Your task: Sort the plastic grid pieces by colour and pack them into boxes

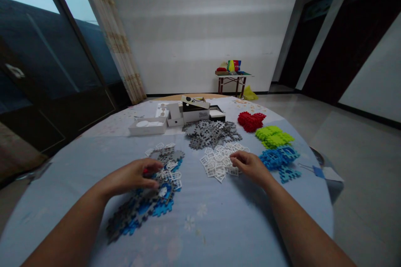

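My left hand (138,177) hovers over or rests against a strip of grey and blue interlocking plastic tiles (145,206), with thumb and fingers apart. A small red spot shows beside its fingers. White lattice window pieces (171,176) lie on and around those tiles. At the right edge of a loose heap of white lattice pieces (219,160) is my right hand (247,164), its thumb and fingers drawn together in a pinch. Whatever sits between those fingertips, if anything, is too small to make out.
Behind the white heap lies a grey tile pile (209,133). Red (251,121), lime green (275,136) and blue tile piles (278,157) line the right side. White boxes (148,126) and an open box (196,110) stand farther back on the cloth-covered round table (200,233).
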### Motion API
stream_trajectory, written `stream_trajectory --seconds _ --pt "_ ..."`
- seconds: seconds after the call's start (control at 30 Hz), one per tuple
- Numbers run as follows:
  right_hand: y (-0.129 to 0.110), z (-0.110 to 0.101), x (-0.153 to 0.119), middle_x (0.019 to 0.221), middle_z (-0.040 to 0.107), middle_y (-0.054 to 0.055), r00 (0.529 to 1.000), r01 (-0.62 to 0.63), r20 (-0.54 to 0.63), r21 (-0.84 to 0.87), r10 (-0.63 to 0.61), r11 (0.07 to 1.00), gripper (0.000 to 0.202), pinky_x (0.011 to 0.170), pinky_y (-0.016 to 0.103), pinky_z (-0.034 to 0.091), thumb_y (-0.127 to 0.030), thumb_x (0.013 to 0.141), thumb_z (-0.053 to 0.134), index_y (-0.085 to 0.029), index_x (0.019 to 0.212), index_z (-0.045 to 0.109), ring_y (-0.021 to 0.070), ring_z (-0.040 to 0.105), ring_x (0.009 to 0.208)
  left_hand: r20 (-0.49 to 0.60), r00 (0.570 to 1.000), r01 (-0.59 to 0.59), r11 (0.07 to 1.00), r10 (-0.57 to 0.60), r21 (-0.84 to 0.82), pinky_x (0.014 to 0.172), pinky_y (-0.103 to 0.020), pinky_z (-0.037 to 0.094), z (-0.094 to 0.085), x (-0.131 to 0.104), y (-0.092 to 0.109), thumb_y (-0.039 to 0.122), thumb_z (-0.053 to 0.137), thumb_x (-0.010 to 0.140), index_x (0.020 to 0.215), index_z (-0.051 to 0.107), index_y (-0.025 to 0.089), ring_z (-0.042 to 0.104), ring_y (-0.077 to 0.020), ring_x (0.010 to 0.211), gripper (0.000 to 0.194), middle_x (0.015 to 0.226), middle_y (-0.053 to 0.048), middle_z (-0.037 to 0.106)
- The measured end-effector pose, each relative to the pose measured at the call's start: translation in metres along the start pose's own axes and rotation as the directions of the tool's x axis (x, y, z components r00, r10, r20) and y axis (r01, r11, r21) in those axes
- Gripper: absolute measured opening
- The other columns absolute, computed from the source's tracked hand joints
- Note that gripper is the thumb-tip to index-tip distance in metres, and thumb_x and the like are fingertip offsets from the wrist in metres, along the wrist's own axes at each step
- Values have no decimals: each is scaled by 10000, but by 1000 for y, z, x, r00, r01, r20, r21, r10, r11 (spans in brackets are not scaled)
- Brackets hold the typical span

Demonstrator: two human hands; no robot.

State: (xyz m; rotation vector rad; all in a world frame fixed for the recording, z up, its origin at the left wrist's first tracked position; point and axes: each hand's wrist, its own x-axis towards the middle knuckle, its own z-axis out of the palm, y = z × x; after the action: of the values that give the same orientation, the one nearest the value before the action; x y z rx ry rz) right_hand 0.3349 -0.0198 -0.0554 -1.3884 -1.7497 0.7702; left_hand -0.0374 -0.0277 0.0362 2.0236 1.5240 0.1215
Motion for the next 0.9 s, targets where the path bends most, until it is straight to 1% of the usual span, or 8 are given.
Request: stream_trajectory --seconds 0.13,0.3,0.4,0.53,0.6,0.67,0.77,0.9 --pt "0 0 0 711 654 24 1000 -11 3 -14 11 1000 274 578 245 431 -379 784 499 -166 882 640 147 580 627 40 999 15 990 -21 141 948 -324 355 9 -6 -6 383 700 534 1086 578 271 483 -238 1101 576 1191 -30 556" --pt "-1 1 0 668 643 20 1000 -24 -5 -24 24 999 274 553 238 421 -367 778 501 -153 870 644 137 562 587 12 1000 14 977 -16 212 827 -312 407 15 -5 -6 327 683 524 956 578 233 518 -234 976 454 1033 -26 591" --pt "0 2 0 657 638 18 999 -30 -12 -16 29 999 282 540 235 418 -367 772 506 -148 882 647 135 557 577 5 1000 -18 993 18 120 723 -265 420 11 -7 -4 336 645 582 857 572 215 542 -186 838 309 881 2 602" --pt "1 3 -1 652 629 13 999 -32 -11 -7 32 999 284 551 238 427 -380 775 512 -155 884 647 141 568 598 40 996 -70 985 77 -157 621 -237 405 -1 -11 0 431 586 687 762 594 204 525 -138 683 239 701 25 580" --pt "0 3 -1 666 633 17 999 -35 -9 -4 35 999 286 555 241 431 -382 777 511 -157 890 646 144 573 607 -6 996 -85 947 87 -308 621 -239 404 -6 -11 2 458 579 705 747 600 195 518 -130 666 268 685 22 582" --pt "0 3 -1 682 640 21 999 -34 -10 0 34 999 288 561 245 435 -381 781 507 -158 900 644 147 577 615 -113 992 -102 907 61 -409 627 -242 404 -9 -6 2 478 564 721 743 600 184 509 -123 657 297 682 15 581" --pt "-1 3 -1 677 643 20 999 -30 -11 5 30 1000 288 565 247 436 -385 782 504 -162 893 647 150 580 617 -225 974 -121 871 12 -476 593 -235 393 -8 10 3 523 520 739 747 593 173 486 -111 618 357 664 15 569" --pt "1 4 0 691 648 23 1000 -25 -3 3 25 1000 286 563 245 431 -383 780 503 -162 885 651 151 578 618 -140 987 -5 868 -75 -497 494 -219 339 -2 48 10 615 548 649 730 597 170 461 -105 547 455 592 28 542"
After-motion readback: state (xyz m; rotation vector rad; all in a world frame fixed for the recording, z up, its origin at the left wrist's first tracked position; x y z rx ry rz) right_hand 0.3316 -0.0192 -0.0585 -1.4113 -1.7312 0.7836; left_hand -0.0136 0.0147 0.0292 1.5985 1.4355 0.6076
